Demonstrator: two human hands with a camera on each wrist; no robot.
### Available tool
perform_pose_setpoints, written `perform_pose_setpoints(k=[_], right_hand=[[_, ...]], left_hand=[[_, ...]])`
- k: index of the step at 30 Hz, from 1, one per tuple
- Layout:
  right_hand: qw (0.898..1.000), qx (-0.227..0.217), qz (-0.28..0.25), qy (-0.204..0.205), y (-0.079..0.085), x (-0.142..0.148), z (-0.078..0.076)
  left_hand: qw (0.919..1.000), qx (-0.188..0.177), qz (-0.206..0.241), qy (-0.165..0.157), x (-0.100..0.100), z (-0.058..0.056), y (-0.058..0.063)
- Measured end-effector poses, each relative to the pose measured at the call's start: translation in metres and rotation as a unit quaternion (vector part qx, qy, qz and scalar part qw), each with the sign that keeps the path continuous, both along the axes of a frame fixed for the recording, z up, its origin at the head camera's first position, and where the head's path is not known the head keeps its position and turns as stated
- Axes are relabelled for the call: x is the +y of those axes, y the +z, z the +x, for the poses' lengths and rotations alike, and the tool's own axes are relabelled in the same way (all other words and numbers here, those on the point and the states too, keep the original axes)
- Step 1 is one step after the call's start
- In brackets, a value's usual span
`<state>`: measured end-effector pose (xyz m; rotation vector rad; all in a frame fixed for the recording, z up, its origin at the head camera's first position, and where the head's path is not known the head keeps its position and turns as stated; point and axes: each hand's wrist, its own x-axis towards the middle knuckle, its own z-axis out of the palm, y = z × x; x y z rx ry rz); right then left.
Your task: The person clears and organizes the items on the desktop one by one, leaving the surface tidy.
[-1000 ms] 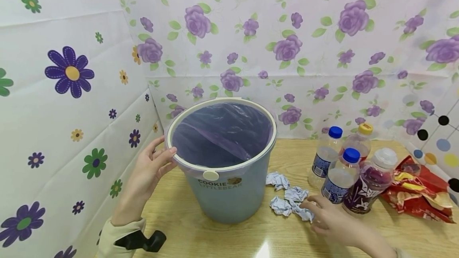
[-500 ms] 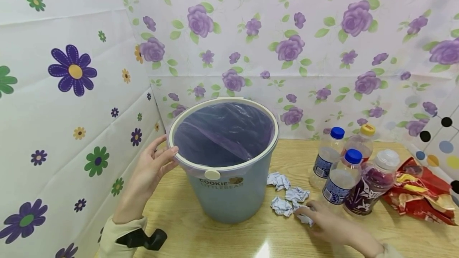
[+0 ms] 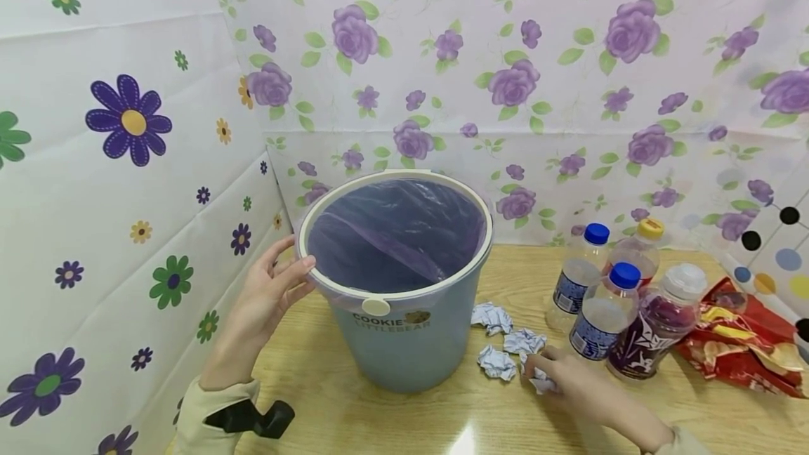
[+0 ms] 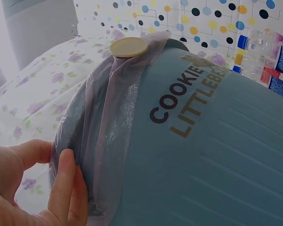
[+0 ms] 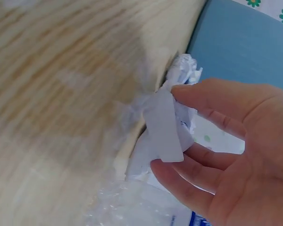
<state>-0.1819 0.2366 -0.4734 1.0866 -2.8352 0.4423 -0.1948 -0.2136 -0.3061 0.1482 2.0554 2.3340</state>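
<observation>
A light blue trash bin (image 3: 407, 350) lined with a thin purplish bag stands upright on the wooden table. My left hand (image 3: 265, 300) holds its left rim, thumb over the edge and fingers outside; the left wrist view shows the fingers (image 4: 63, 181) against the bag's folded edge. To the right of the bin, my right hand (image 3: 578, 385) pinches a crumpled paper ball (image 3: 542, 380) between thumb and fingers, low over the table. In the right wrist view the paper (image 5: 165, 127) sits between thumb and fingertips. More crumpled paper balls (image 3: 496, 363) lie beside it.
Several plastic bottles, among them a blue-capped bottle (image 3: 603, 321) and a purple-labelled bottle (image 3: 654, 328), stand close behind my right hand. A red snack bag (image 3: 739, 350) lies at the far right. Flowered sheets (image 3: 442, 90) enclose the table at the back and left.
My right hand has shifted slightly over the nearest paper ball, and its fingers have closed on it. The left hand stays on the bin's rim.
</observation>
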Motion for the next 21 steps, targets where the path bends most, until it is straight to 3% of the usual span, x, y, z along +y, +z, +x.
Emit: perform_pose_setpoints(k=[10,21], right_hand=[[0.998,0.021,-0.046,-0.045,0.018,-0.009,0.005],[0.992,0.073,-0.096,-0.037,0.031,-0.013,0.001]], left_hand=[[0.9999,0.007,0.006,-0.007,-0.001,0.0,-0.001],[1.0,0.001,0.003,-0.004,-0.002,0.0,-0.001]])
